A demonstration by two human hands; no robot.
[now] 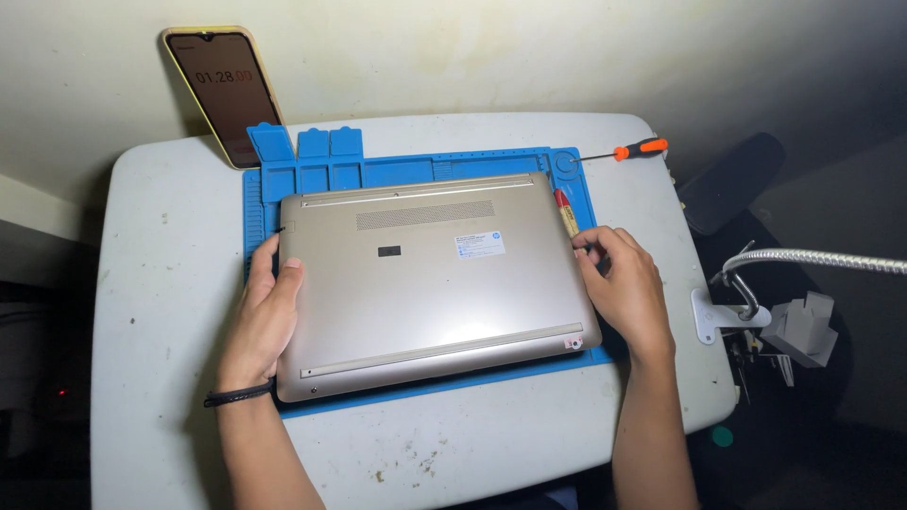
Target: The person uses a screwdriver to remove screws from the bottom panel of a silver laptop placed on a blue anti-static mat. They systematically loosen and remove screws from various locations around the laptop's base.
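Squarely on a blue work mat (pixel 378 172) lay a gold laptop (pixel 430 279), closed and bottom side up, on a white counter (pixel 170 283). Its left edge was gripped by the left hand (pixel 265 316), fingers curled onto the shell. At its right edge the right hand (pixel 624 288) rested, fingers bent together against the side. Just beside lay a red-tipped tool (pixel 565 212). An orange-handled screwdriver (pixel 631 149) lay farther back; a phone (pixel 225 90) leaned against the wall.
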